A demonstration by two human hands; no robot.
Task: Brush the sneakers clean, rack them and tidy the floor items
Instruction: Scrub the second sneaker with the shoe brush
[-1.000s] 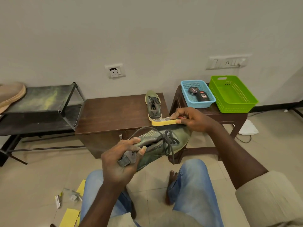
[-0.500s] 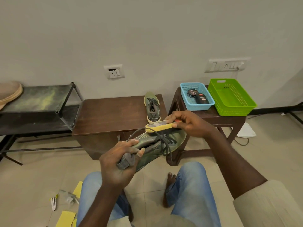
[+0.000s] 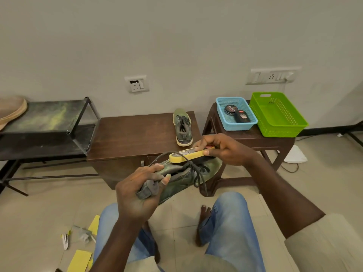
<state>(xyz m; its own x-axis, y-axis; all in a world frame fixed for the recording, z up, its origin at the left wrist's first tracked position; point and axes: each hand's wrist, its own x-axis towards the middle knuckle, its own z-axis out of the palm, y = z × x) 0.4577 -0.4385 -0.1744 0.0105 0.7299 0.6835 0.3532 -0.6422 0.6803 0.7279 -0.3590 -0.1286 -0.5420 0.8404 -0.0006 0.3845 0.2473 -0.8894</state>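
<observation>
Sitting with one green sneaker (image 3: 177, 183) held over the knees, heel end wrapped tight in the left hand (image 3: 137, 195), thumb across the collar. Right hand (image 3: 223, 152) has its fingers pinched round a yellow brush (image 3: 186, 155), which lies flat on the shoe's upper side, laces (image 3: 198, 178) dangling under it. Other sneaker (image 3: 183, 128) sits on the brown table (image 3: 133, 134), toe to the wall. Black rack (image 3: 49, 118) is just left of the table. Yellow paper scraps (image 3: 79, 259) lie on the floor, lower left.
</observation>
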